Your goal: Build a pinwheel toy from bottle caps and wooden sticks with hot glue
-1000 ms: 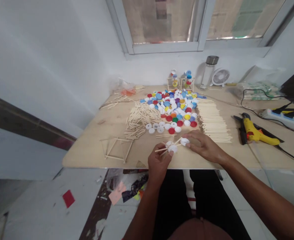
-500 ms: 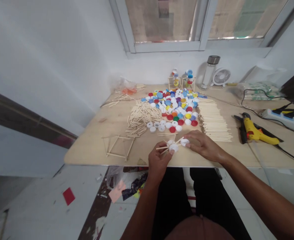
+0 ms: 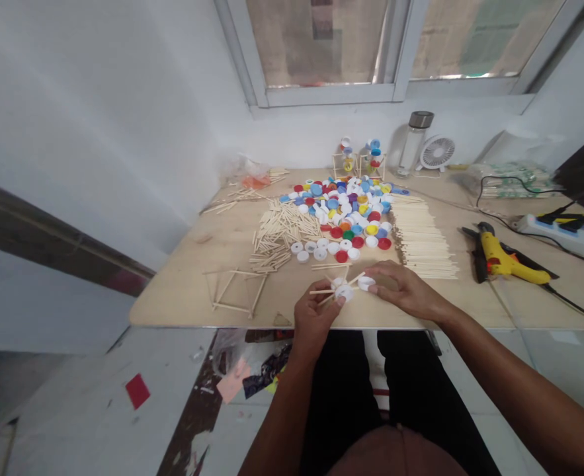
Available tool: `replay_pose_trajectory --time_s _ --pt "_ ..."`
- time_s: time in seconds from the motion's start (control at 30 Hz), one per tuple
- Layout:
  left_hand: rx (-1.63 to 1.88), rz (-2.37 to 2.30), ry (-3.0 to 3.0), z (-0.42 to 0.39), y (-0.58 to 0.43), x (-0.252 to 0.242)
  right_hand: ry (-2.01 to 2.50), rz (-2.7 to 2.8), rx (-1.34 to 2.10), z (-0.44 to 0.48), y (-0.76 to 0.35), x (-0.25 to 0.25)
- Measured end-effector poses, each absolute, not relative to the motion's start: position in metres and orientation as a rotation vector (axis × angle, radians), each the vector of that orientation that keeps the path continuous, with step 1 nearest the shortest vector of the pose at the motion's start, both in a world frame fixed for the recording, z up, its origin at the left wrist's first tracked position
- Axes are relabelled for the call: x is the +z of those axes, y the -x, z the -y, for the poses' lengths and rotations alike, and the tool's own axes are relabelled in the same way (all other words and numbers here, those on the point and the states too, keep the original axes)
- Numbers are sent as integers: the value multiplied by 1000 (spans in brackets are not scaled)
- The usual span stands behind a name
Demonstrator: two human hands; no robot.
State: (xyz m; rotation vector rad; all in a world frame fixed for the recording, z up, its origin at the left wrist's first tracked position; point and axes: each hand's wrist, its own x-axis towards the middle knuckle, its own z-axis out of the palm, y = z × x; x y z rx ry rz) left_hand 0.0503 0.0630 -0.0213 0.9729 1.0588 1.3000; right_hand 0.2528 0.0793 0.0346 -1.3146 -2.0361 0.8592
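**While I pinch close in, on the near side**

As I sit at the near edge of the plywood table (image 3: pixel 182 297), my left hand (image 3: pixel 314 324) is curled tightly around a small craft-stick piece (image 3: pixel 327 292), its thin sticks crossing among white bottle caps. One white cap (image 3: pixel 344 294) sits right under my left fingertips. My right hand (image 3: pixel 405 291) comes in from the right in a narrow pinch, with its fingers (image 3: pixel 377 287) pressed against a second white cap (image 3: pixel 366 283).

Just far of my hands lies a short row of white caps (image 3: pixel 321 250), and beyond it spreads a big pile of mixed-colour bottle caps (image 3: pixel 341 211). A loose heap of sticks (image 3: pixel 282 231) lies to its left, and neatly laid sticks (image 3: pixel 423 238) lie to its right. On my left rests a flat stick frame (image 3: pixel 235 291). A yellow hot glue gun (image 3: pixel 504 261) lies further right, beside a power strip (image 3: pixel 554 231). Two cap-and-stick models (image 3: pixel 360 158) stand at the far edge, near a small fan (image 3: pixel 436 153).
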Motion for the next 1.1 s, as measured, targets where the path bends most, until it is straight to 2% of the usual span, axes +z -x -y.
replay_pose_trajectory --time_s 0.37,0.63,0.83,1.1 --pt "1254 -1007 -799 -59 -49 -1 1301 1796 1018 -74 -255 54" --pt "1037 -1025 -988 -59 -44 7 1267 1944 1088 -69 -250 63" --pt "1000 -975 -1165 -62 -45 11 1241 1993 1165 -66 -246 54" --pt "1031 -798 -874 -61 -48 0 1308 1731 1184 -60 -239 42"
